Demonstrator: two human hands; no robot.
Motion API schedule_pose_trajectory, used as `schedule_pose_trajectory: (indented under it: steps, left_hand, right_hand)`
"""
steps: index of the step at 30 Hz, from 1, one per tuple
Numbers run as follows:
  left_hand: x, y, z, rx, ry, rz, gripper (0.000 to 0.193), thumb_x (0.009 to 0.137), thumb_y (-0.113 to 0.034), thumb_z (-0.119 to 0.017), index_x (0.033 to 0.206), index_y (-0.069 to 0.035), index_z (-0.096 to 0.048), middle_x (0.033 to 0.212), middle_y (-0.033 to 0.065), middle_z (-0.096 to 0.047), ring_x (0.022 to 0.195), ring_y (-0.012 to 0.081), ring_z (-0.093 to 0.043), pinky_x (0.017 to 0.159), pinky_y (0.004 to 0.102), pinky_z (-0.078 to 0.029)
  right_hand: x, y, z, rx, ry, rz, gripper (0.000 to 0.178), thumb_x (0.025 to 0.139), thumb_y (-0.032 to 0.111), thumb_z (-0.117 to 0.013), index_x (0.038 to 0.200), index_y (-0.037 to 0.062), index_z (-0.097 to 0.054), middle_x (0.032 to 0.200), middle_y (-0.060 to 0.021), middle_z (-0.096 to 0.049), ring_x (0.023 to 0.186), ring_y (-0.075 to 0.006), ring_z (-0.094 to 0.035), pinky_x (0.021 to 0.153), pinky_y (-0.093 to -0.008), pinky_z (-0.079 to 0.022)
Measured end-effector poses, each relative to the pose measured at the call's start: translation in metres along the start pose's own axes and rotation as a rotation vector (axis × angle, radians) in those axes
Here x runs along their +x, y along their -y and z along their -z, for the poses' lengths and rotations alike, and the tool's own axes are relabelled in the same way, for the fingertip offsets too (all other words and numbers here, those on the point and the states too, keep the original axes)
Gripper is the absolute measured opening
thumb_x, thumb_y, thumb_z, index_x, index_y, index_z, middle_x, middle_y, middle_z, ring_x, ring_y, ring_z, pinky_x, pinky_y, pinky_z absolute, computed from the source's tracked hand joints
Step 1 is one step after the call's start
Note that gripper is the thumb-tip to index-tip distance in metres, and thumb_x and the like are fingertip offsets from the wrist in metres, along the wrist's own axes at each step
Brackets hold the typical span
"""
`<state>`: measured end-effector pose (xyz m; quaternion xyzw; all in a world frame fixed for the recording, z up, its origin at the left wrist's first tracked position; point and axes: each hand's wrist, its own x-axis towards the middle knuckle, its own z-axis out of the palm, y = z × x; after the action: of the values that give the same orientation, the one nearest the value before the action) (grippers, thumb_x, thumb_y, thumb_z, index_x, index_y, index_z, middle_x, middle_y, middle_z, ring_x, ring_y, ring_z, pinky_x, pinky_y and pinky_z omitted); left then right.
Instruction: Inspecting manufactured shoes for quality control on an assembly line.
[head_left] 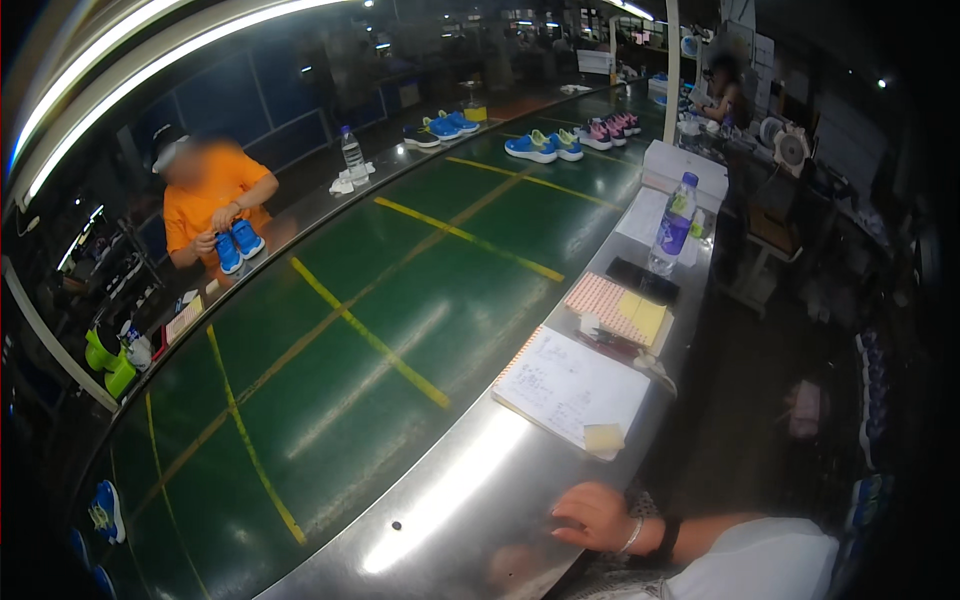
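My right hand [592, 515] hovers by the near edge of the metal counter [450, 490], at the lower right. Its fingers are loosely curved and a little apart, with nothing seen in them. A bracelet and a dark band circle the wrist, below a white sleeve. Nearest to this hand lies an open spiral notebook [570, 385] with handwriting and a small yellow sticky note [604, 437] on its lower corner. Beyond it are a patterned notebook [610, 308] with a yellow pad [643, 317], and a dark phone [642, 281]. My left hand is out of the picture.
A green conveyor belt [400, 320] with yellow lines runs alongside the counter. Blue shoes [532, 147] and pink shoes [595, 134] sit farther along it. A purple-labelled bottle [673, 225] stands near a white box [685, 170]. Across the belt, a person in orange [215, 190] handles blue shoes [240, 245].
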<state>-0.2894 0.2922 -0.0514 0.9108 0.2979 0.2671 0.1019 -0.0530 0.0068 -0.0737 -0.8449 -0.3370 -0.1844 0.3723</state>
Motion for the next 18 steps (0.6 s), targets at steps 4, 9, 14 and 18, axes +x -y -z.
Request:
schedule_pose_trajectory:
  steps: [4, 9, 14, 18]
  left_hand:
    - [-0.0007, 0.0013, 0.0001, 0.028, 0.003, 0.034, 0.023, 0.085, -0.015, -0.055, 0.094, 0.005, -0.061, 0.1, 0.0239, -0.059, 0.093, 0.0405, -0.054, 0.085, 0.0474, -0.043]
    - [-0.0004, 0.0011, -0.0008, 0.039, -0.003, 0.052, 0.023, 0.085, -0.016, -0.056, 0.093, 0.005, -0.061, 0.099, 0.0236, -0.06, 0.092, 0.0399, -0.055, 0.085, 0.0474, -0.043]
    - [-0.0019, 0.0033, -0.004, 0.029, -0.023, 0.041, 0.023, 0.085, -0.016, -0.056, 0.091, 0.005, -0.062, 0.097, 0.0231, -0.06, 0.091, 0.0396, -0.055, 0.085, 0.0471, -0.043]
    - [-0.002, 0.0041, -0.006, 0.013, -0.062, 0.017, 0.023, 0.085, -0.017, -0.056, 0.089, 0.005, -0.062, 0.096, 0.0225, -0.06, 0.09, 0.039, -0.055, 0.084, 0.0466, -0.043]
  right_hand:
    - [0.0014, 0.0024, 0.0, -0.019, -0.014, 0.037, 0.021, 0.072, 0.025, -0.073, 0.082, 0.0077, -0.065, 0.082, -0.007, -0.064, 0.074, -0.0244, -0.061, 0.066, -0.0327, -0.049]
    - [-0.0015, 0.0014, -0.0013, 0.016, -0.004, -0.021, 0.016, 0.072, 0.022, -0.072, 0.074, 0.0085, -0.064, 0.072, -0.0043, -0.062, 0.06, -0.0214, -0.058, 0.055, -0.0313, -0.045]
    - [-0.0025, -0.0004, -0.0032, 0.016, 0.004, -0.028, 0.017, 0.073, 0.022, -0.072, 0.073, 0.0082, -0.062, 0.065, -0.0045, -0.058, 0.055, -0.0215, -0.057, 0.05, -0.0309, -0.045]
    - [0.0025, 0.0019, -0.0026, -0.004, 0.002, -0.042, 0.015, 0.073, 0.02, -0.072, 0.074, 0.0082, -0.063, 0.062, -0.0044, -0.056, 0.054, -0.0212, -0.056, 0.05, -0.0312, -0.045]
